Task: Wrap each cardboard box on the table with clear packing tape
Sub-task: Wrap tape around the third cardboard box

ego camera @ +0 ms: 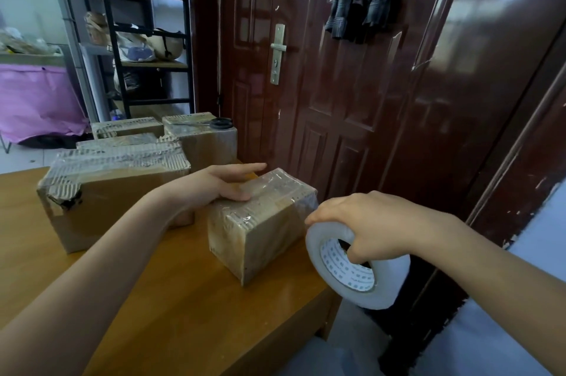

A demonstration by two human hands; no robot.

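Right hand is curled around the roll of clear packing tape, fingers hooked through its core, so the roll can spin as tape pays out. It hangs just off the table's right edge, close against the right end of the small cardboard box — whether a strip runs from roll to box I can't make out, clear film being what it is. Left hand lies flat on the box's top, fingers straight and spread a little, pressing down; that reads as an anchor, keeping the box from sliding while the roll is drawn around it. The box sits near the front right corner of the wooden table, its top and near end glossy with tape (so this one looks well along). Behind it, the larger taped boxes are stacked out of the way, a pair of scissors resting on the farthest one, probably parked there for cutting.
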